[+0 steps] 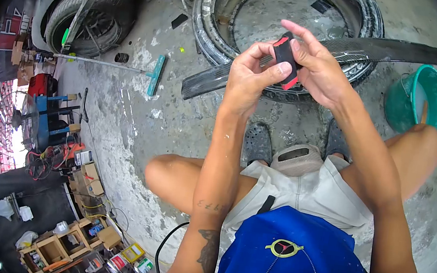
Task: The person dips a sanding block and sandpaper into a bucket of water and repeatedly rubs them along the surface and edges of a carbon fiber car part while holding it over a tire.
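Note:
A small black and red block (285, 60) is held up in front of me between both hands. My left hand (251, 77) is closed around its left side, with the thumb pressed on its face. Against the right side, my right hand (319, 72) pinches it with the thumb, while one finger stretches out past its top. Beneath my hands, a long dark strip with a woven carbon-fibre look (384, 49) lies across a tire (207, 22) on the floor. The fingers behind the block are partly hidden.
A green bucket (399, 108) with whitish liquid and a stick stands at the right. A teal floor squeegee (156, 76) lies at the left, near a car wheel (87, 22). Wooden boxes (51, 252), tools and cables crowd the lower left. A low stool (301, 161) is between my legs.

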`<state>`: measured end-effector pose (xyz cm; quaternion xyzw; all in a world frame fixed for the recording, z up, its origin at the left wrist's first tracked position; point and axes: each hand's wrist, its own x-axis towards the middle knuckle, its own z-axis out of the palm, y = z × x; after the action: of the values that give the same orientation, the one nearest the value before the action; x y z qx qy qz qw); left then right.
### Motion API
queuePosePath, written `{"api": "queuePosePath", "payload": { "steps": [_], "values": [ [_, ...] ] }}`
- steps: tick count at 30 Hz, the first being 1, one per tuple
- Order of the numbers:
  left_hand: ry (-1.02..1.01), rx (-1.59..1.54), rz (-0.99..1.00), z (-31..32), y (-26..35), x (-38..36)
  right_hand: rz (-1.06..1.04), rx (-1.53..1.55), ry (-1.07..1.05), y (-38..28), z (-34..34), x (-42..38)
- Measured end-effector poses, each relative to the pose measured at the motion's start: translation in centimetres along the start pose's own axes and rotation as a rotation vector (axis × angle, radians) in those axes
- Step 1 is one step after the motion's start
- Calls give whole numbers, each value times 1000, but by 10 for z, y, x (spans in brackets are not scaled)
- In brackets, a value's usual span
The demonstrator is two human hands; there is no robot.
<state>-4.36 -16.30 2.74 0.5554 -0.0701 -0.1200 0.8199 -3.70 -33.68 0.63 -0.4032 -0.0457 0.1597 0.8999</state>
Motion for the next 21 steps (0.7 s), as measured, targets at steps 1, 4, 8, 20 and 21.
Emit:
{"api": "queuePosePath", "payload": {
  "steps": [1, 4, 8, 20, 21],
  "values": [
    [-39, -63, 6, 2, -2, 0, 21, -33, 25, -3, 2, -4],
    [-84, -162, -28, 10, -7, 1, 46, -151, 50, -18, -1, -14],
    [-151, -144, -113, 20, -26, 0, -62, -929, 303, -31, -25, -30],
    [556, 496, -28, -178, 22, -80, 459, -1939, 496, -226, -413, -236],
    [595, 572, 7, -195, 24, -84, 581, -1843, 514, -213, -451, -256]
  ]
}}
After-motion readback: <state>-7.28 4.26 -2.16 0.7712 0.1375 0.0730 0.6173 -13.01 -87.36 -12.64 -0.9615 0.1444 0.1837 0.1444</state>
